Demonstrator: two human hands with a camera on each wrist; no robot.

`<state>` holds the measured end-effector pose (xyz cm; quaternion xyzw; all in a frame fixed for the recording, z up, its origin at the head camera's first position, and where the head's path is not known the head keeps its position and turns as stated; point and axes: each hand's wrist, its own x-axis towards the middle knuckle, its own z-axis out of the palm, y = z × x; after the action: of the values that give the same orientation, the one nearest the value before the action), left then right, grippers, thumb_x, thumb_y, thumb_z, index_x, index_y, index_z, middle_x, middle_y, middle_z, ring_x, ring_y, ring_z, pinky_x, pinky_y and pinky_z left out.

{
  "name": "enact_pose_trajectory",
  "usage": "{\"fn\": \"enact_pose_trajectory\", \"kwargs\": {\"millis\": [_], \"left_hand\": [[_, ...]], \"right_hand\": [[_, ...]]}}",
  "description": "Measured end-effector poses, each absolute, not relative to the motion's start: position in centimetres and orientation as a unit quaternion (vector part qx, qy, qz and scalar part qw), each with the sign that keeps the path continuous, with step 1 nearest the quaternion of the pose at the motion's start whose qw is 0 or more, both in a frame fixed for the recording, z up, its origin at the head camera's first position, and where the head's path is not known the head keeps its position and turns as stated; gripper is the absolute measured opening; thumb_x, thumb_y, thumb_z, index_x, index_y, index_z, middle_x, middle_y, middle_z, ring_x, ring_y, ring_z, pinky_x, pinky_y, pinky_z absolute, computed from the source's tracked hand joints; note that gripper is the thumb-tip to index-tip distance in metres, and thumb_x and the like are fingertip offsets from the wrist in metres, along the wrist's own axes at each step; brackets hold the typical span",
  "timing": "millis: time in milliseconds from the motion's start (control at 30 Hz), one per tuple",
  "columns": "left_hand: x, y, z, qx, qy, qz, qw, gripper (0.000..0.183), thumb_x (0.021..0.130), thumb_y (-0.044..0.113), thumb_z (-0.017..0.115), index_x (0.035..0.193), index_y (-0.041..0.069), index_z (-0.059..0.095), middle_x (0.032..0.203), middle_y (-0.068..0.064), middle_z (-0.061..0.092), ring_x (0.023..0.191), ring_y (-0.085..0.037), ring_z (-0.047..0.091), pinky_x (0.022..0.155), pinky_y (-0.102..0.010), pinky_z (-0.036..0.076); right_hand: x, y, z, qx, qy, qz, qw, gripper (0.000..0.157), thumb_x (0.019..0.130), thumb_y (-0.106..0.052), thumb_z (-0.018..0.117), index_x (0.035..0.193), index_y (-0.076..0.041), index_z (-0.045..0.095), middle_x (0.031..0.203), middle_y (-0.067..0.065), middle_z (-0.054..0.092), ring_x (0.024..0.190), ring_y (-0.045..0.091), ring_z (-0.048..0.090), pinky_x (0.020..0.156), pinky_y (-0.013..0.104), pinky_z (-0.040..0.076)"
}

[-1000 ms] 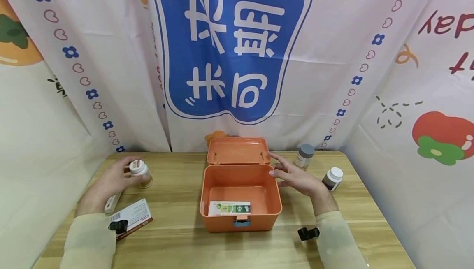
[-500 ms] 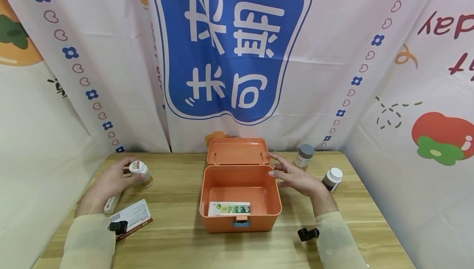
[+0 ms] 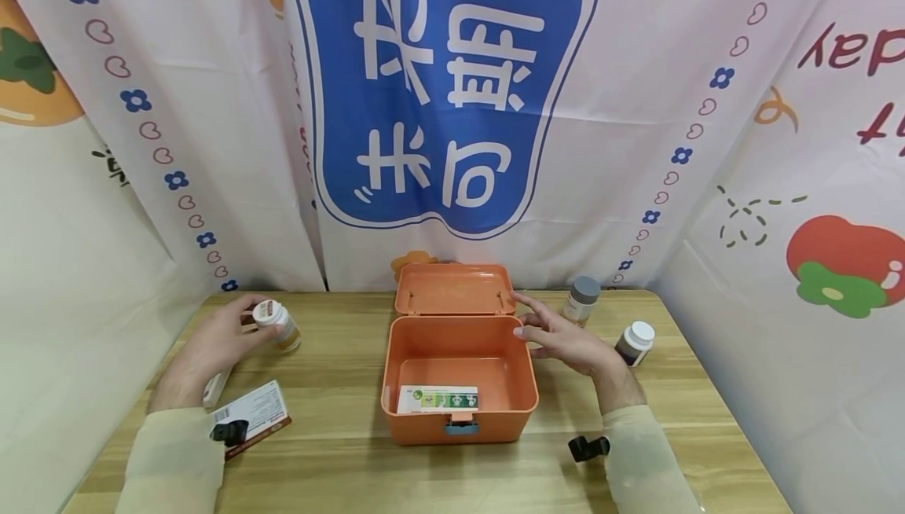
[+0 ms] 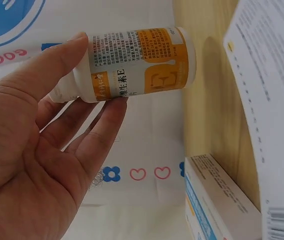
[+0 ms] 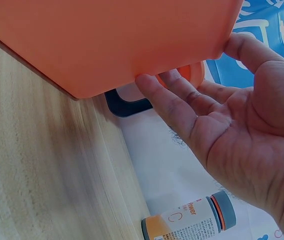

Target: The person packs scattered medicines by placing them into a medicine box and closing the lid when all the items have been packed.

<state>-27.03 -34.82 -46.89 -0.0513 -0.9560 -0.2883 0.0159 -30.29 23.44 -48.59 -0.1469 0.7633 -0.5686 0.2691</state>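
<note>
My left hand [image 3: 225,335] grips a white pill bottle [image 4: 147,62] with an orange label, thumb on one side and fingers on the other. The bottle leans slightly, its base close over the table. My right hand [image 3: 566,337] reaches to the back right corner of an orange lidded box [image 3: 459,426], whose lid [image 3: 454,288] stands open. In the right wrist view the thumb touches the box's upper corner, and the loosely extended fingertips [image 5: 146,80] meet its wall. A white and green carton [image 3: 438,398] lies inside the box at the front.
A white and brown carton [image 3: 254,416] lies near my left sleeve, with a narrow white carton [image 3: 215,388] partly hidden by the forearm. Right of the box stand a grey-capped bottle [image 3: 581,300] and a white-capped dark bottle [image 3: 635,341]. Printed cloth hangs behind the table [image 3: 339,467].
My left hand has shifted a little to the right and toward the back with the pill bottle. The right hand and the orange box have stayed where they were.
</note>
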Motion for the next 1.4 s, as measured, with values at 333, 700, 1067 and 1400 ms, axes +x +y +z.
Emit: {"fn": "enact_pose_trajectory", "kwargs": {"millis": [333, 700, 1067, 1400], "left_hand": [[-26.8, -33.1, -45.4, -0.054, -0.957, -0.283, 0.023, 0.063, 0.096, 0.049, 0.076, 0.142, 0.01, 0.055, 0.137, -0.024, 0.067, 0.13, -0.05, 0.061, 0.103, -0.065, 0.051], [-26.5, -31.4, -44.1, -0.072, -0.954, -0.285, 0.055, 0.053, 0.096, 0.044, 0.077, 0.134, 0.012, 0.06, 0.127, -0.019, 0.072, 0.123, -0.046, 0.066, 0.099, -0.062, 0.056], [-26.0, -29.3, -42.5, -0.091, -0.947, -0.305, 0.051, 0.054, 0.099, 0.037, 0.075, 0.141, 0.009, 0.057, 0.136, -0.021, 0.067, 0.127, -0.048, 0.066, 0.102, -0.06, 0.058], [-25.7, -27.4, -41.3, -0.106, -0.945, -0.306, 0.053, 0.051, 0.099, 0.035, 0.076, 0.142, 0.015, 0.057, 0.136, -0.016, 0.067, 0.128, -0.043, 0.066, 0.104, -0.059, 0.057]], "right_hand": [[-30.4, 23.4, -48.7, -0.15, 0.76, -0.571, 0.271, 0.076, 0.107, -0.034, 0.062, 0.168, -0.039, 0.016, 0.16, 0.018, 0.043, 0.144, 0.032, 0.054, 0.112, 0.053, 0.055], [-30.4, 23.4, -48.7, -0.155, 0.759, -0.569, 0.274, 0.076, 0.108, -0.035, 0.061, 0.168, -0.039, 0.015, 0.16, 0.019, 0.043, 0.144, 0.032, 0.054, 0.113, 0.054, 0.054], [-30.5, 23.4, -48.8, -0.149, 0.758, -0.572, 0.275, 0.077, 0.108, -0.035, 0.062, 0.168, -0.038, 0.015, 0.161, 0.018, 0.042, 0.145, 0.032, 0.053, 0.114, 0.054, 0.054], [-30.3, 23.5, -48.7, -0.144, 0.763, -0.569, 0.272, 0.077, 0.107, -0.036, 0.062, 0.168, -0.04, 0.016, 0.16, 0.016, 0.043, 0.143, 0.03, 0.054, 0.113, 0.053, 0.055]]}}
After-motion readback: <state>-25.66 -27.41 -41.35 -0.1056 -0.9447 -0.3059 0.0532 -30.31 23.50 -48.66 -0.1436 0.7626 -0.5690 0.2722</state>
